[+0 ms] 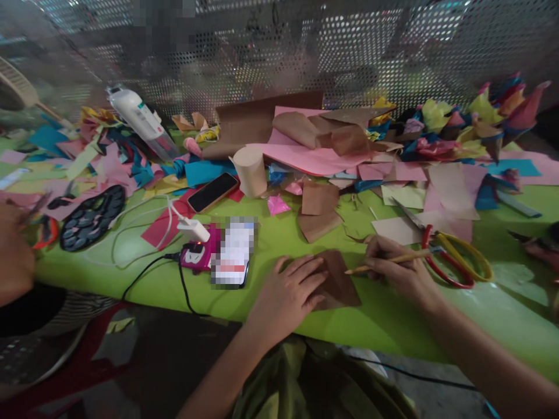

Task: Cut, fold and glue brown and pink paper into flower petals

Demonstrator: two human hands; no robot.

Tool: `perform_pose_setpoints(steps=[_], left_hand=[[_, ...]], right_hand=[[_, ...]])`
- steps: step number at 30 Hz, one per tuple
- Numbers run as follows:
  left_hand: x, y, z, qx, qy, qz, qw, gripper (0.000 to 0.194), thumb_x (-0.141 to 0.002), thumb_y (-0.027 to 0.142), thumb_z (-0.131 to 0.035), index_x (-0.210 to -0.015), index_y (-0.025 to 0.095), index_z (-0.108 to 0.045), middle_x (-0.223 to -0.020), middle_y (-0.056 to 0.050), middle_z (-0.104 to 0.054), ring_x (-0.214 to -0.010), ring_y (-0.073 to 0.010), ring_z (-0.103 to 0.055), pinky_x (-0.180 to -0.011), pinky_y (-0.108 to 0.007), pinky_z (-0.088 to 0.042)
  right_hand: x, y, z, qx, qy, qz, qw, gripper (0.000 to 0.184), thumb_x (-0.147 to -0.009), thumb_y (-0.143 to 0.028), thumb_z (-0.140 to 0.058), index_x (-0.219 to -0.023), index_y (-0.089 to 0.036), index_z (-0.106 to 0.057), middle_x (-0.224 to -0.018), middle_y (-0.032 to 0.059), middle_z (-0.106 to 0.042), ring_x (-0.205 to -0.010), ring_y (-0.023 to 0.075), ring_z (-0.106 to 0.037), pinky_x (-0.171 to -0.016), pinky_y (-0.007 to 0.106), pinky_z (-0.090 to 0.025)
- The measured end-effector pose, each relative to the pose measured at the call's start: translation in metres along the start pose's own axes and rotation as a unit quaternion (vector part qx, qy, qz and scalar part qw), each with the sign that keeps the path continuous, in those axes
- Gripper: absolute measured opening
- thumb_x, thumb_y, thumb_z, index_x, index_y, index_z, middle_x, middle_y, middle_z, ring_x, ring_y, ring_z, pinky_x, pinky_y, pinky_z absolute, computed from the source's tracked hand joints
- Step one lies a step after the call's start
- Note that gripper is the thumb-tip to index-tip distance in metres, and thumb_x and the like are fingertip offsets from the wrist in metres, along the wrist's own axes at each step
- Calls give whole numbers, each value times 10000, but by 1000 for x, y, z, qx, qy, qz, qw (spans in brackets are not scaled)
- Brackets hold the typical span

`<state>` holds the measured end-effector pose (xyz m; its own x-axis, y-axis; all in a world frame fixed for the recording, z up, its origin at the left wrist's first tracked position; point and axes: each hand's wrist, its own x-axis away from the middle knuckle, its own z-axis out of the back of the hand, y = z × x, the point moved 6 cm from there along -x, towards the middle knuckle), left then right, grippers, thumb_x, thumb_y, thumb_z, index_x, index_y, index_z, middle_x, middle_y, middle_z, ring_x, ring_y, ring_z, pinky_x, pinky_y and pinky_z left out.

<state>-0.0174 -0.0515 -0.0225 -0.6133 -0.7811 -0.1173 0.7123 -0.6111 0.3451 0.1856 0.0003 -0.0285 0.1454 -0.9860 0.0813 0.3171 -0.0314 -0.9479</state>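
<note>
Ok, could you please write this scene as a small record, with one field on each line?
Left hand: resting on a brown paper
Right hand: holding a pencil, tip over the paper; contact unclear
Surface: green table
Right of right hand: scissors with red and yellow handles
Left of left hand: lit phone, beside a pink power socket
Farther back: dark-screened phone, coloured paper scraps
Other person: arm at left edge
</note>
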Motion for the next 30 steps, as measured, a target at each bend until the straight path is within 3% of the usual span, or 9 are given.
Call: perform_pose_setpoints(steps=[11,22,27,30], left_hand=[[0,-1,0,-6,6,-5,1000,361,-1010,370,-554,-1350,257,-597,-1465,-30,-600,-1357,-202,-531,-1103,-440,-400],[0,-1,0,6,13,-1,1000,335,-1014,359,-550,-1325,248,-605,-1463,-37,-602,-1351,-216,-539,-1110,-447,-379],[1,-1,1,2,11,-4,1000,335,-1015,363,-546,-1325,250,-600,-1473,-25,-593,-1361,-211,-527,-1110,-446,-380],[0,0,2,-1,8,-6,1000,341,-1017,364,-541,-1334,249,-597,-1490,-30,-577,-1366,-211,-524,-1113,-450,-385]], right_hand=[[9,0,-11,-74,-104,-50,991,178,-730,-313,-638,-627,-234,-515,-516,-43,-459,-459,131,-435,-443,277,-293],[11,-9,-14,-39,-154,-57,986,189,-704,-329,-621,-592,-226,-509,-518,-29,-485,-490,133,-422,-458,276,-283],[11,-4,-13,-57,-155,-61,984,223,-720,-345,-665,-599,-221,-524,-529,-31,-487,-494,133,-431,-459,269,-303],[5,2,-6,-103,-84,-39,990,233,-768,-380,-706,-664,-224,-568,-585,-32,-522,-512,132,-470,-471,262,-349]])
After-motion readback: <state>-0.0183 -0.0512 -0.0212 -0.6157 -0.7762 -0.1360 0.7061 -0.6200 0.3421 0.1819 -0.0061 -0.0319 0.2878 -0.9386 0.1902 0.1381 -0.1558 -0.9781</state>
